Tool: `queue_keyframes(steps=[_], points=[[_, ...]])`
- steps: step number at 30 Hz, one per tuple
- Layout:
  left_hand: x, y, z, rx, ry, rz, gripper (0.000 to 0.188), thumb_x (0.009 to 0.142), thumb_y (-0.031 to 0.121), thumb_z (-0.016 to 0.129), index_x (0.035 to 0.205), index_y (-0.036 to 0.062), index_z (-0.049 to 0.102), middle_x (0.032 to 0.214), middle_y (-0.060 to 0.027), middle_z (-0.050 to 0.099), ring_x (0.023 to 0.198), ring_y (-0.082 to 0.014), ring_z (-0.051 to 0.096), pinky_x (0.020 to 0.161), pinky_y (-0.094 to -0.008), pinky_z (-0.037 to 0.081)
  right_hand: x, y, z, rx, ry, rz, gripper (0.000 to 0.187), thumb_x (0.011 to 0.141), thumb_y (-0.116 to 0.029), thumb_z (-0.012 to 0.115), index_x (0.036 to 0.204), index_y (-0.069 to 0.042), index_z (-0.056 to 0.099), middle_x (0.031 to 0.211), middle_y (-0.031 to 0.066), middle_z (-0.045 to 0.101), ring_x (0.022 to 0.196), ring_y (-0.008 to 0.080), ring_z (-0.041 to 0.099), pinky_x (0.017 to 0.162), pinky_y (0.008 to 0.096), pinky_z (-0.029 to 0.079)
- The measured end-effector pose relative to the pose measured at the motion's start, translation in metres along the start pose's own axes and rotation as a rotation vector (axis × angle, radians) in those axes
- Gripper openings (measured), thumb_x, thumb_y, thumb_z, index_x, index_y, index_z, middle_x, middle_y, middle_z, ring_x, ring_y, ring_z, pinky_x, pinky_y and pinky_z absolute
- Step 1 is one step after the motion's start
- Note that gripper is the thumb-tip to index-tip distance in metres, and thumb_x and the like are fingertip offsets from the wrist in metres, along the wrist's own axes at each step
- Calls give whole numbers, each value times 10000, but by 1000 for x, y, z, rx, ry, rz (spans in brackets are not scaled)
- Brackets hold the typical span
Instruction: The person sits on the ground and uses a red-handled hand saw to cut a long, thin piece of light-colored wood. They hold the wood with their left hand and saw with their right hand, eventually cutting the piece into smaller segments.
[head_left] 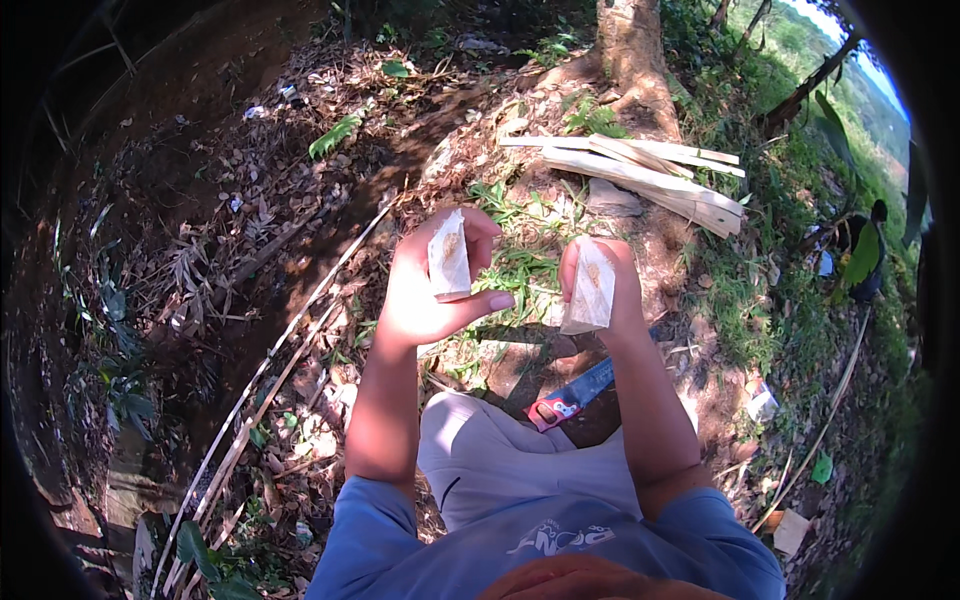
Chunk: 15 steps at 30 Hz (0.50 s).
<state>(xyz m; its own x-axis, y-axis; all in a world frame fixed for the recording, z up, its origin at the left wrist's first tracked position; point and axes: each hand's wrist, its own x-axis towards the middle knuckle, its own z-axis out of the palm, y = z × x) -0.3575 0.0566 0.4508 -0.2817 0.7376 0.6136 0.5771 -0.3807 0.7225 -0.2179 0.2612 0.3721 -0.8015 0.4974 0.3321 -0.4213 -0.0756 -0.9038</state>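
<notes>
My left hand holds a short, pale wood block upright against the palm. Its fingers curl behind the block and the thumb sticks out to the right below it. My right hand is closed round a second pale wood block, tilted slightly, with its cut end facing me. The two blocks are apart, at about the same height, and each shows a brownish patch. Below my right hand lies a handsaw with a red handle and a bluish blade; my right forearm hides part of it.
Ahead to the right, a stack of pale wood strips lies near a tree trunk. Long thin poles stretch along the leaf-strewn ground at left. A flat stone sits by the strips. Grass and plants cover the right side.
</notes>
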Motion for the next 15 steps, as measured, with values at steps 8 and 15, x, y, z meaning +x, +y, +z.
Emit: queue_keyframes(steps=[8,15], points=[[0,-46,96,-224,19,9,725,662,116,1045,1273,35,663,1298,-129,767,1155,-186,724,954,-368,552,-2,71,-43,544,232,272,336,1100,-332,534,1074,-51,716,857,33,706,678,131,656,593,301,515],[-4,-44,100,-280,25,-53,1093,635,257,1066,1555,-30,551,1561,-214,612,1492,-299,555,1287,-461,378,-9,70,-31,69,70,11,315,1079,-273,569,1087,-19,755,889,47,756,752,135,716,682,306,552]])
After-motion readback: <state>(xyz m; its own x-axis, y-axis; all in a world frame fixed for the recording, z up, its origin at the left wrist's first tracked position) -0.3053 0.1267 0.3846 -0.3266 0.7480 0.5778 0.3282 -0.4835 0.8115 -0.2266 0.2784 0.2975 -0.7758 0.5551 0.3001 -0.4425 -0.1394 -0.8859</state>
